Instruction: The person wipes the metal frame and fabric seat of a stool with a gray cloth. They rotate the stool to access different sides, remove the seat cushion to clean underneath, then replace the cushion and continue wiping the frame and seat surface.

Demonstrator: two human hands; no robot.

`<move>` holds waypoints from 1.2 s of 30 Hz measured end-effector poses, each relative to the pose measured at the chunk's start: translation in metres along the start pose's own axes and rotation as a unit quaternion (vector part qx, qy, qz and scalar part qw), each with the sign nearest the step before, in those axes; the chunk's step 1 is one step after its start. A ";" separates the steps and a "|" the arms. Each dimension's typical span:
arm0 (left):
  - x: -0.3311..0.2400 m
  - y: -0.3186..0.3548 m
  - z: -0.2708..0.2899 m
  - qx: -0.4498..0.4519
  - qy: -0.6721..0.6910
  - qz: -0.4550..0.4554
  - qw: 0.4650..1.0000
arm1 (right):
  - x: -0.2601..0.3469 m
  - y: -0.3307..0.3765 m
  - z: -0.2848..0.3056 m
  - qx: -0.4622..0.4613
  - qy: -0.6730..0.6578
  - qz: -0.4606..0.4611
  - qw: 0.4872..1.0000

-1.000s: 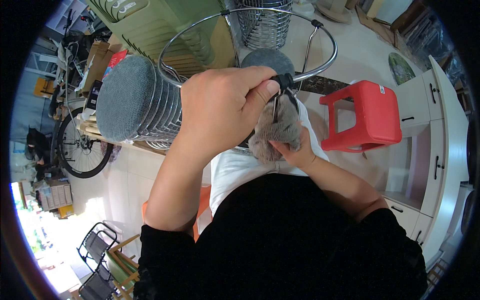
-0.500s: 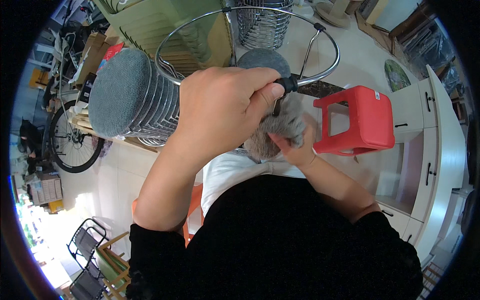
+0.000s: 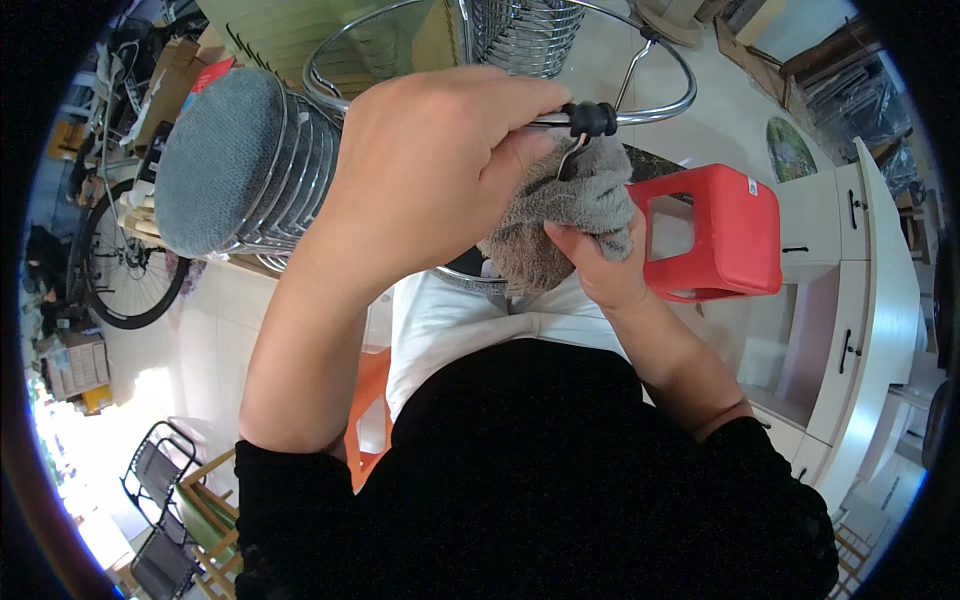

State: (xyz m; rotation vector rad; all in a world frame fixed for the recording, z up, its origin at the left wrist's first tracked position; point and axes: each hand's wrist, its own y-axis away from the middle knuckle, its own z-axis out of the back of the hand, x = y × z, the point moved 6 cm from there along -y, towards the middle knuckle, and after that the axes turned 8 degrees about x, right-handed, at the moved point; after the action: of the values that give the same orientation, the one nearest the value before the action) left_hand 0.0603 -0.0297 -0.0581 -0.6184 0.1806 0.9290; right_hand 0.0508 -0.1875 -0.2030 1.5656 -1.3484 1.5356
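A chrome metal ring (image 3: pixel 655 114), on bent legs like a stool base, stands in front of me. Its near side lies in the grip of my left hand (image 3: pixel 430 170), the thumb beneath and the fingers over it, just left of a black rubber foot (image 3: pixel 594 119). Under that foot my right hand (image 3: pixel 608 268) clasps a bunched grey cloth (image 3: pixel 545 245) against the metal leg. The thumb lies across the cloth; the other fingers are mostly hidden behind it. Part of a round rim (image 3: pixel 470 282) shows by my lap.
Stacked chrome stools with a grey round cushion (image 3: pixel 218 160) lie on their side at left. Another chrome stack (image 3: pixel 525 40) stands at the far middle. To the right are a red plastic stool (image 3: pixel 740 235) and a white cabinet (image 3: pixel 850 300). Beneath me is an orange seat (image 3: pixel 370 400).
The ring and my left hand sit higher in the picture, and the black foot shows further right. The cloth has shifted up around the leg, still in my right hand.
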 end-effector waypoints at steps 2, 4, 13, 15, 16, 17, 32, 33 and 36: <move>-0.003 0.005 0.001 -0.014 -0.051 -0.043 0.998 | -0.007 0.004 0.000 -0.005 -0.038 -0.023 0.999; -0.005 0.015 0.004 -0.097 -0.110 -0.088 0.985 | -0.013 0.010 -0.002 -0.008 -0.064 -0.036 0.997; 0.033 0.076 -0.089 -0.128 0.440 0.194 0.867 | -0.026 0.019 0.001 0.012 -0.054 -0.026 0.998; 0.030 0.068 -0.098 -0.094 0.463 0.138 0.870 | -0.024 0.019 0.001 0.000 -0.038 -0.028 0.999; 0.028 0.065 -0.102 -0.087 0.496 0.166 0.848 | -0.024 0.020 0.002 -0.006 -0.031 -0.030 0.999; 0.029 0.064 -0.105 -0.084 0.502 0.162 0.845 | -0.025 0.021 0.003 -0.007 -0.029 -0.025 0.999; 0.038 0.058 -0.122 -0.086 0.565 0.179 0.801 | -0.033 0.022 0.006 -0.026 -0.032 -0.045 0.998; 0.038 0.059 -0.121 -0.088 0.558 0.181 0.805 | -0.034 0.023 0.005 -0.028 -0.030 -0.045 0.998; 0.037 0.059 -0.121 -0.092 0.543 0.185 0.814 | -0.033 0.024 0.004 -0.032 -0.025 -0.043 0.998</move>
State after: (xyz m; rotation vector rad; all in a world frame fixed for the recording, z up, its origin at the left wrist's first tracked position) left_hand 0.0498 -0.0473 -0.1963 -1.2868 1.2917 0.8674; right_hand 0.0365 -0.1906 -0.2411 1.6121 -1.3261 1.3968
